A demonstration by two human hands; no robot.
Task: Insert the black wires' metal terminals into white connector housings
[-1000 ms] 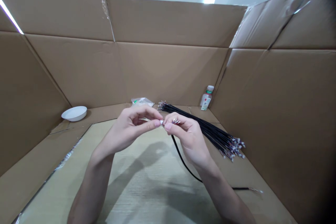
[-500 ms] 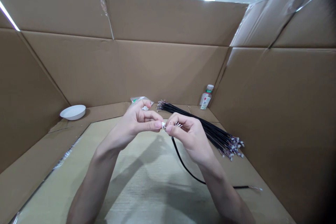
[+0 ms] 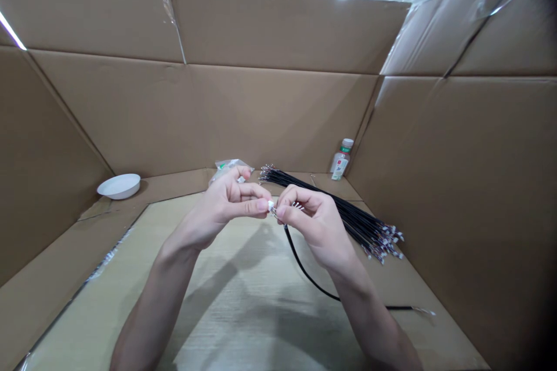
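Note:
Between thumb and finger, my left hand (image 3: 232, 200) pinches a small white connector (image 3: 270, 206). My right hand (image 3: 308, 214) is closed on the thin wires at the end of a black cable (image 3: 304, 271), right beside the connector. Several loose wire ends (image 3: 298, 206) with bright tips stick out past the right fingers. From there the cable curves down, passes behind my right forearm and ends at the right in thin wires with a small white tip (image 3: 430, 313). Whether a wire sits inside the connector is too small to tell.
A bundle of black cables (image 3: 335, 203) with white connectors lies behind my right hand. A plastic bottle (image 3: 341, 160) stands in the back right corner, a clear bag (image 3: 228, 167) behind my left hand, a white bowl (image 3: 119, 186) at the left. Cardboard walls (image 3: 278, 116) surround the table.
Both hands hold nearly the same pose at the connector. The right fingertips have shifted very slightly, and a little more of the connector and wires shows. The whole view has moved slightly.

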